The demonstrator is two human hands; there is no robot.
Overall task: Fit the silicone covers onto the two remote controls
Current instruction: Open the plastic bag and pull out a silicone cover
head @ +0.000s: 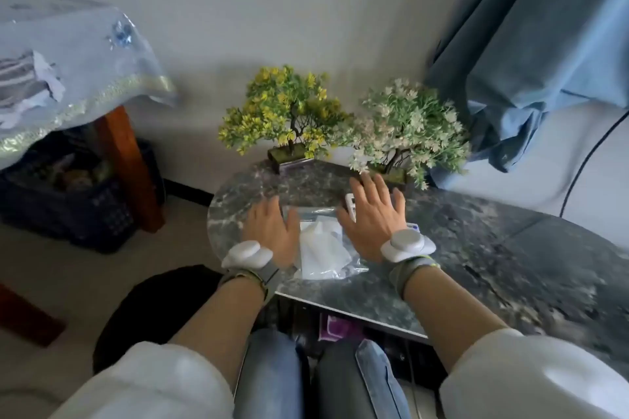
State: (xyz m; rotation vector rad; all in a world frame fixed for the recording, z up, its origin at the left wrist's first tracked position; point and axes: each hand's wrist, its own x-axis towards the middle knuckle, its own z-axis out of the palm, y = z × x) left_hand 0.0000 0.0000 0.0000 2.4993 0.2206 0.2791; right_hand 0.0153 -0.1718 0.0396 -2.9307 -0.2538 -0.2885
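The marble-pattern table [476, 248] bears it all. The step looks to be opening the clear zip bag [313, 213] that lies between the hands. The left hand [269, 231], flat, fingers spread and empty, sits at the bag's left edge and could pin it while the white silicone covers [321, 248] are drawn out. The right hand [372, 218], equally flat and gripping nothing, rests over a white remote control [350, 206]. Two artificial bonsai [286, 109] stand just behind, crowding any forward reach
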